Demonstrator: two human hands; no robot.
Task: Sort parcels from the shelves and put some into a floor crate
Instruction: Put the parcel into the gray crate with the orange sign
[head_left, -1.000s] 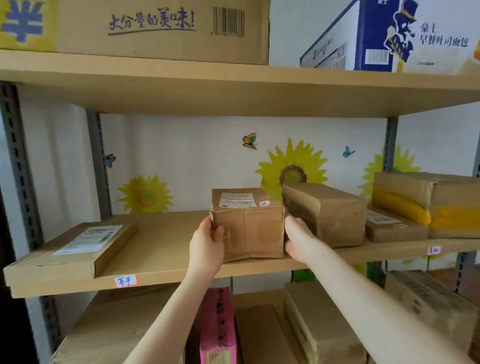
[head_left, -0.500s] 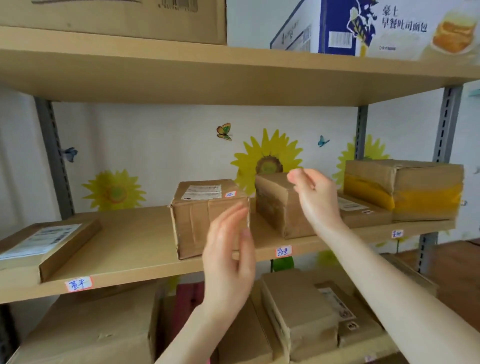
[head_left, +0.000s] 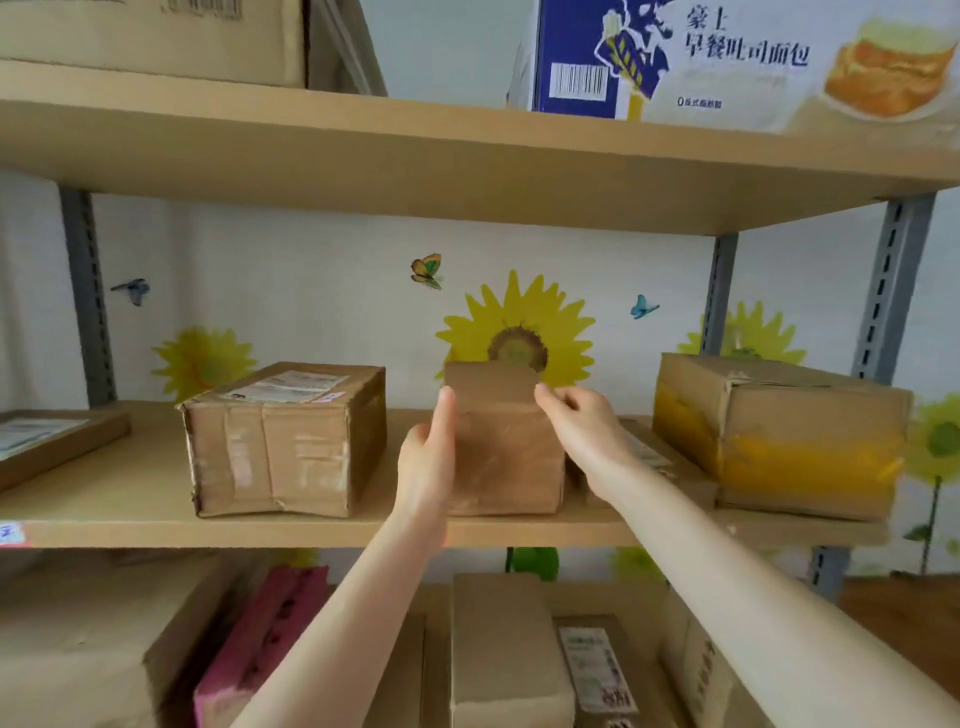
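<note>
- The parcel (head_left: 506, 457) stands on the middle shelf (head_left: 130, 499), straight ahead of both hands and slightly above them, near the front edge.
- Its long axis runs away from the person, into the shelf. A short end face points outward, so it would probably come out by a straight pull toward the body.
- The left hand (head_left: 426, 457) lies against the parcel's left side with its thumb straight up along the front corner. The fingers appear to lie flat rather than hooked, though most are hidden behind the parcel.
- The right hand (head_left: 582, 431) is at the upper right edge, fingers curled over the top corner and gripping it.
- Both hands touch the parcel, one on each flank, so neither is clearly the nearer. The right arm reaches in at more of a slant.
- The parcel is plain brown cardboard, scuffed and taped, taller than wide on the face shown. One flap rises at the back. No label can be seen from here.
- A labelled box (head_left: 285, 441) sits apart on the left, with a clear gap for the left hand.
- On the right a flat packet (head_left: 649, 457) lies just beside the parcel, under the right wrist, and a yellow-taped box (head_left: 779, 436) lies beyond it.
- The crate is out of view.
</note>
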